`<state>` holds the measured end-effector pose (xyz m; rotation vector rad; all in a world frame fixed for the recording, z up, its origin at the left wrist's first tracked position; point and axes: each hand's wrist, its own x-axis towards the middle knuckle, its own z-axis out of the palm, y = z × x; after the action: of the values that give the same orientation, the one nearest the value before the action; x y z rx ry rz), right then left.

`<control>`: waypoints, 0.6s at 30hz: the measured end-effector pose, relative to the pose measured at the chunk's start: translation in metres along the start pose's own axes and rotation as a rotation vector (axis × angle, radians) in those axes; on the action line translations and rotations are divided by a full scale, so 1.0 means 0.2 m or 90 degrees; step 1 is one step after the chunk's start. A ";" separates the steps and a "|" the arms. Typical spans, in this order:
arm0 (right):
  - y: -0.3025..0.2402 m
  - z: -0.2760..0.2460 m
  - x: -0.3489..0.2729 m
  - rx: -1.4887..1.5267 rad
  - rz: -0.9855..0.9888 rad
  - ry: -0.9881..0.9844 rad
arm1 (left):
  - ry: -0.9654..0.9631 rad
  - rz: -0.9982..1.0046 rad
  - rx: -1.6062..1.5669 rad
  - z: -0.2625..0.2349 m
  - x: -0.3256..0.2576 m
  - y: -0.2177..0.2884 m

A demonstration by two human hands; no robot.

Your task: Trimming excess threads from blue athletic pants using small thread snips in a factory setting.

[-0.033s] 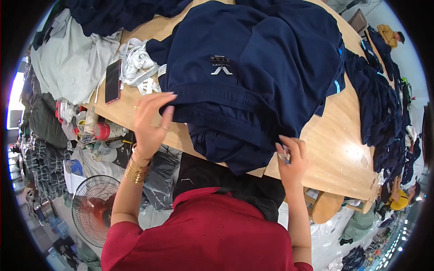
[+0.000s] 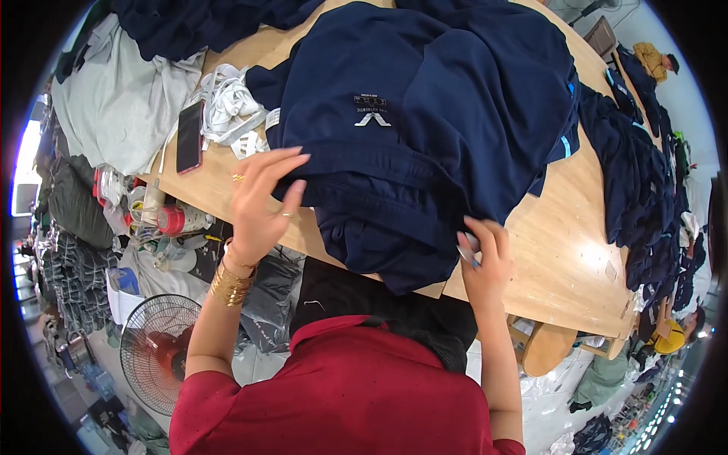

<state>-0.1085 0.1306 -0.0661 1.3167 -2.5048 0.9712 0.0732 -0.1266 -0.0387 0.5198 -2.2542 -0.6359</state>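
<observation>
Pale wooden tabletop (image 2: 553,265) spreads through this crowded workroom, and from where I stand a navy-blue fabric garment (image 2: 425,129) lies on it between the person's hands. Its thick stitched band (image 2: 371,161) runs roughly left to right, just right of the left hand (image 2: 262,201), whose fingers are spread, tips at the band's left end; whether they press, I can't tell. At the garment's lower right edge the right hand (image 2: 489,262) curls round a small silver-and-blue object (image 2: 472,245); the left looks nearer the band. A black-screened phone (image 2: 189,140) and tangled white fabric tape (image 2: 231,106) lie leftward; a round wire-caged fan (image 2: 159,353) stands beside the left forearm.
</observation>
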 end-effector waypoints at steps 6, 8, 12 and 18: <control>0.03 0.18 0.13 -0.038 0.069 0.040 | -0.104 -0.015 0.046 0.03 0.03 -0.08; 0.03 0.18 0.15 -0.021 0.063 0.046 | -0.105 -0.065 0.028 0.01 0.01 -0.09; 0.02 0.19 0.18 -0.047 0.055 0.044 | -0.101 -0.096 0.002 0.02 -0.02 -0.13; 0.02 0.23 0.24 -0.081 0.042 0.067 | -0.091 -0.110 0.011 0.02 -0.03 -0.12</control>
<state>-0.1331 0.0709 -0.0838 1.1238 -2.4988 0.8539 0.0775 -0.1419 -0.0581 0.7020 -2.3678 -0.7628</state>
